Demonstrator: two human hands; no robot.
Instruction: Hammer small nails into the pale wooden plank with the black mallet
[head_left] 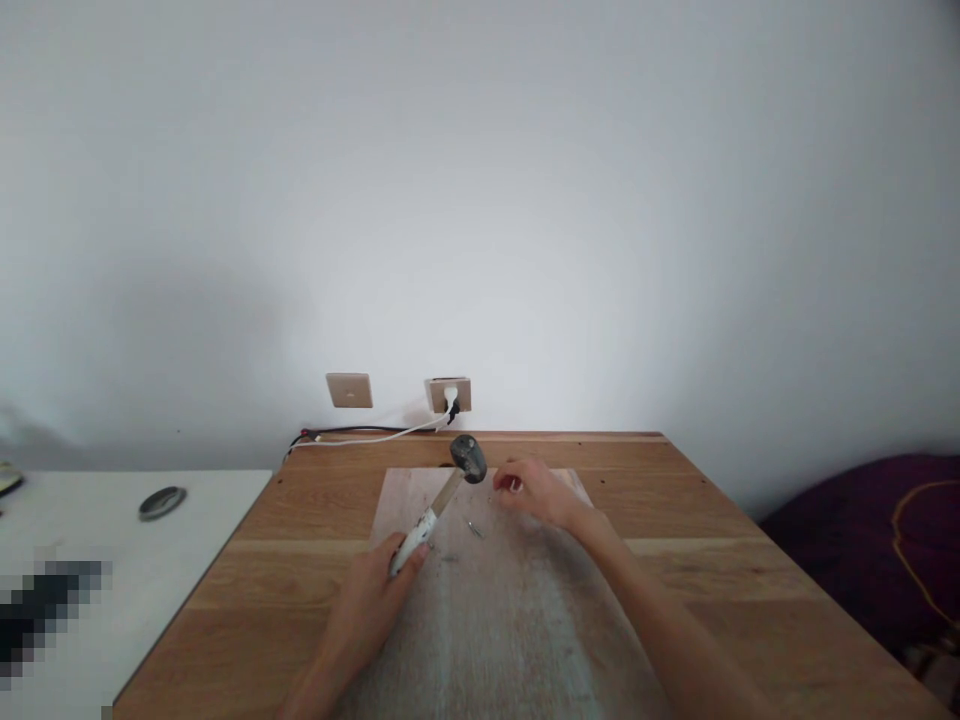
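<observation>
My left hand (381, 578) is wrapped round the white lower handle of a mallet (451, 490). Its dark, worn head is raised toward the far end of a pale wooden board (480, 640). Over the board's far right part, my right hand (534, 490) has its fingers curled and pinched together. A small whitish bit shows at those fingertips, too small to name. Between the two hands lies a small metal nail (475, 529). Another thin metal piece (448, 558) rests nearer to my left hand.
The board lies on a wooden table (720, 570) against the wall. Behind it, a white plug sits in a wall socket (463, 396), with cables (375, 437) along the table's back edge. A white surface (187, 560) at left bears a dark oval object (162, 503). Purple fabric (847, 530) is at right.
</observation>
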